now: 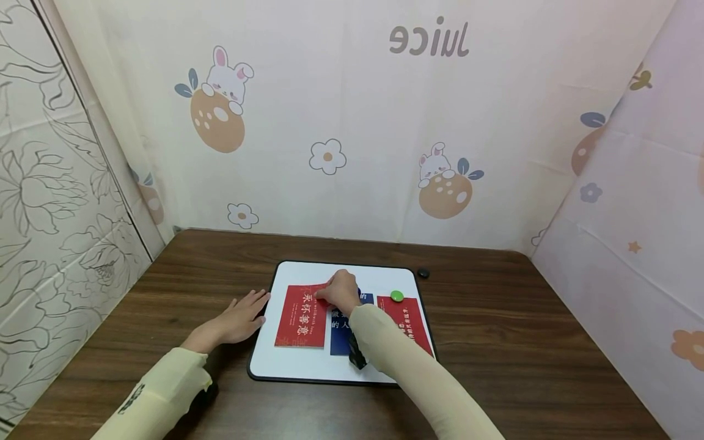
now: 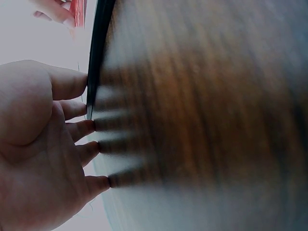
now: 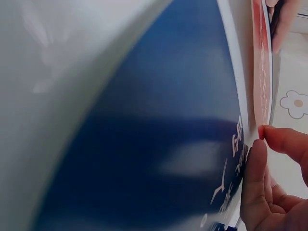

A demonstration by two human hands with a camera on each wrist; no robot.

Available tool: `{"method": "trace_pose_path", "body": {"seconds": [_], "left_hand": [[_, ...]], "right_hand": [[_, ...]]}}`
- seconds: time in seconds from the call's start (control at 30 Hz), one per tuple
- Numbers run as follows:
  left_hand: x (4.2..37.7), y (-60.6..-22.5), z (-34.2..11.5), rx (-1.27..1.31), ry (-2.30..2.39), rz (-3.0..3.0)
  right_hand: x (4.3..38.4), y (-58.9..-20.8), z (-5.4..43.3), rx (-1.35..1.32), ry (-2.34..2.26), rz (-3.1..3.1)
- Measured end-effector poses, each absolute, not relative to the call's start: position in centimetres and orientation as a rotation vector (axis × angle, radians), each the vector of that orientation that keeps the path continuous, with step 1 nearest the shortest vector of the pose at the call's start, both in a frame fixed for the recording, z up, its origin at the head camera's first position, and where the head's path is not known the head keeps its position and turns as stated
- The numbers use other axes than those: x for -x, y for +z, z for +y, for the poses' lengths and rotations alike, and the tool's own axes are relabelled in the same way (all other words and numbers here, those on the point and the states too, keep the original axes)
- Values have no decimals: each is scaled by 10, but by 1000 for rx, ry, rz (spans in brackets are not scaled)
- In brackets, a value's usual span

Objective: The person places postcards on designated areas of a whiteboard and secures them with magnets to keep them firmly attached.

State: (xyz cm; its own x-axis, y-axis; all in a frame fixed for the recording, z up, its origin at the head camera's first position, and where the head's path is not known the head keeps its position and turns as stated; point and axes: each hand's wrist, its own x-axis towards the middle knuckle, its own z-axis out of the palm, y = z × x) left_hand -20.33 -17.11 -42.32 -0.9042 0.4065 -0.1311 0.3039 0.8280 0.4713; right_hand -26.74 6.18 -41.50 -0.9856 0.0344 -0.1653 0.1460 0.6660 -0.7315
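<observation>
A white board [image 1: 308,368] with a black rim lies on the table, bearing a red card [image 1: 301,315] at left, a blue card [image 1: 339,337] in the middle and another red card [image 1: 406,313] at right. My right hand [image 1: 342,292] pinches the left red card by its upper right corner; the right wrist view shows this red card [image 3: 262,72] between thumb and finger, beside the blue card [image 3: 159,120]. My left hand [image 1: 235,319] lies with fingers spread, fingertips at the board's left rim [image 2: 99,38]. My right sleeve hides part of the blue card.
A round green magnet [image 1: 396,296] sits at the top of the right red card. On the brown table [image 1: 495,318], a small black round piece [image 1: 423,272] lies just past the board's upper right corner. A patterned curtain [image 1: 341,110] hangs behind the table.
</observation>
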Motion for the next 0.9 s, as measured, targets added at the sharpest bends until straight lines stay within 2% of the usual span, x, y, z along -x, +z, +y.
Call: {"method": "trace_pose_path", "body": {"seconds": [0.9], "left_hand": [[205,-424,-171,-534,672,2785]], "right_hand": [[264,-408,58,-120,-1110,2799]]}}
